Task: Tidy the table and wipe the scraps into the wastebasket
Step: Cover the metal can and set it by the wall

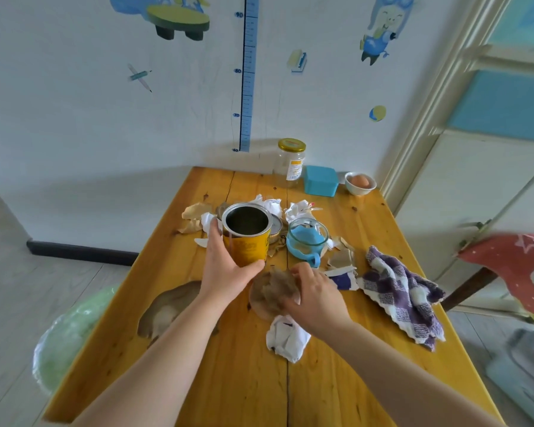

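Note:
My left hand point(225, 266) grips an open yellow tin can point(248, 234), upright in the middle of the wooden table point(336, 380). My right hand point(315, 294) closes on a clear round lid point(267, 295) with brownish crumpled scraps on it, just in front of the can. Crumpled white paper point(287, 337) lies near my right wrist. More paper and cardboard scraps point(195, 217) are scattered behind and beside the can. A purple checked cloth point(401, 294) lies at the right. A green-lined wastebasket point(65, 334) stands on the floor left of the table.
A glass cup with a blue lid point(305, 238) stands right of the can. At the back are a glass jar point(290, 161), a blue box point(320, 180) and a bowl with an egg point(359, 182). A red-cushioned chair point(512, 269) is at the right.

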Demonstrator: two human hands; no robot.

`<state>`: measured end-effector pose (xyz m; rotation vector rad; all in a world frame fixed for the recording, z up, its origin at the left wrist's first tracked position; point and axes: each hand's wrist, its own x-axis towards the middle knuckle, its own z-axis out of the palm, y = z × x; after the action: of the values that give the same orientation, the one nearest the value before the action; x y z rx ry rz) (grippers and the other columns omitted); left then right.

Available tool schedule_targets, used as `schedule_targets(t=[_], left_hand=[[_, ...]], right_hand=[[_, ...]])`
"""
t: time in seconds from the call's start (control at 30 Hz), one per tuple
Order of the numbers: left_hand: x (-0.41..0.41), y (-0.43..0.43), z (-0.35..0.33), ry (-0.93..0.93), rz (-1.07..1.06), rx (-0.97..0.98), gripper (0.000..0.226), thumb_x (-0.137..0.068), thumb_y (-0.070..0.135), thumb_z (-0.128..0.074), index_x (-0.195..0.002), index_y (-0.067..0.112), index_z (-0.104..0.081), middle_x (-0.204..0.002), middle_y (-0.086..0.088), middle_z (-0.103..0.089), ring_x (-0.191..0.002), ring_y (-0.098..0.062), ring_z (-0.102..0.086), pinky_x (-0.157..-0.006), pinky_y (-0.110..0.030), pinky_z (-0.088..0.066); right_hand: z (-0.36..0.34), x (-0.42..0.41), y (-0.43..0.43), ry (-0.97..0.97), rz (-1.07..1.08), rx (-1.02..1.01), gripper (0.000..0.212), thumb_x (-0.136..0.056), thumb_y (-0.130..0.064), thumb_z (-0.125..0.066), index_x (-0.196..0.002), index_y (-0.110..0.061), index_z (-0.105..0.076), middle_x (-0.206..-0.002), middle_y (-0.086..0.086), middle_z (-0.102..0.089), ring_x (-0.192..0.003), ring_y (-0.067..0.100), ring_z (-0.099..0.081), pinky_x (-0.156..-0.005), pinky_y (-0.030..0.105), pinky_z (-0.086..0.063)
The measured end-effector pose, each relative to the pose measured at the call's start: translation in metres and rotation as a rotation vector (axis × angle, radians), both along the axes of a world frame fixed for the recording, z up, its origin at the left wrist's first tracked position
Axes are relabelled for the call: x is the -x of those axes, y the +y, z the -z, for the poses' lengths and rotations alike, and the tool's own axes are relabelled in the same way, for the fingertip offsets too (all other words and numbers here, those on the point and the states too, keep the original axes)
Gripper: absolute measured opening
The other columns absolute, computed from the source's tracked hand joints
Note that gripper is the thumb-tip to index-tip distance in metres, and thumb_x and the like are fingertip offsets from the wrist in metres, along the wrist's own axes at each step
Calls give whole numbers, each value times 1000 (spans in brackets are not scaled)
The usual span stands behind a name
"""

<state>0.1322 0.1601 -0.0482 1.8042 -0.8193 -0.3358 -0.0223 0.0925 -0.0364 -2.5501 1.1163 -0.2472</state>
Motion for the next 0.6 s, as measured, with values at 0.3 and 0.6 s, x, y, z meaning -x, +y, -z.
schedule_targets(t=[0.3,0.6], left_hand=[[-9,-18,-3,1,-24,25,123,-60,34,-84,-146,23,3,-152,-2,-22,-139,-22,-26,-105,-36,-36],[-13,-18,-6,-24,-50,64,87,-59,30,-85,-130,21,-35,-126,1,-51,-115,-16,-49,-83,-22,-44]], right_hand=[[-5,-22,19,258,-36,-46,110,-68,-74,-55,-145,-32,10,-148,6,-32,-139,29,-22,-107,48,-33],[-8,-20,26,284,-96,-85,119,-61,-77,-59,-143,-37,17,-150,1,-26,-140,28,-19,-109,52,-24]])
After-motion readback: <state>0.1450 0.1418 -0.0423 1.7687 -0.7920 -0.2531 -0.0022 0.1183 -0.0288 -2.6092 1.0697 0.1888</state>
